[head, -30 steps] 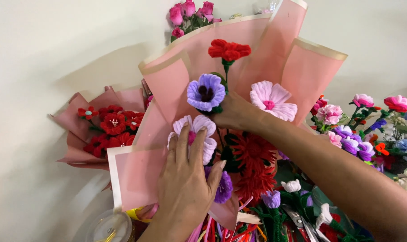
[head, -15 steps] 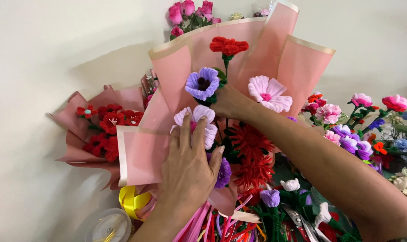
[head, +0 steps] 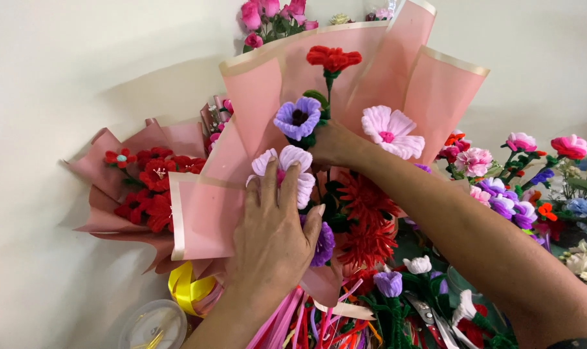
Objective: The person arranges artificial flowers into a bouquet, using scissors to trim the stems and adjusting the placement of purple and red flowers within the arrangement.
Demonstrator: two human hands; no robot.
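A bouquet of pipe-cleaner flowers stands in pink wrapping paper (head: 254, 110) with cream edges. My left hand (head: 277, 236) lies flat on the front of it, fingers spread over a pale pink flower (head: 293, 161). My right hand (head: 332, 145) reaches in from the right and grips the green stems just under a purple flower (head: 298, 117). A red flower (head: 333, 58) tops the bunch, a light pink flower (head: 390, 131) sits to the right, and spiky red flowers (head: 366, 220) fill the lower middle.
A second bouquet of red flowers (head: 148, 184) in dusky pink paper lies at left against the white wall. Several loose pipe-cleaner flowers (head: 520, 181) crowd the right side. A yellow ribbon (head: 186, 287), a clear round tub (head: 152, 326) and coloured ribbons (head: 309, 323) sit below.
The bouquet has shifted slightly left and up in view. My left hand slid a little up the front of the wrap; my right hand stays under the purple flower.
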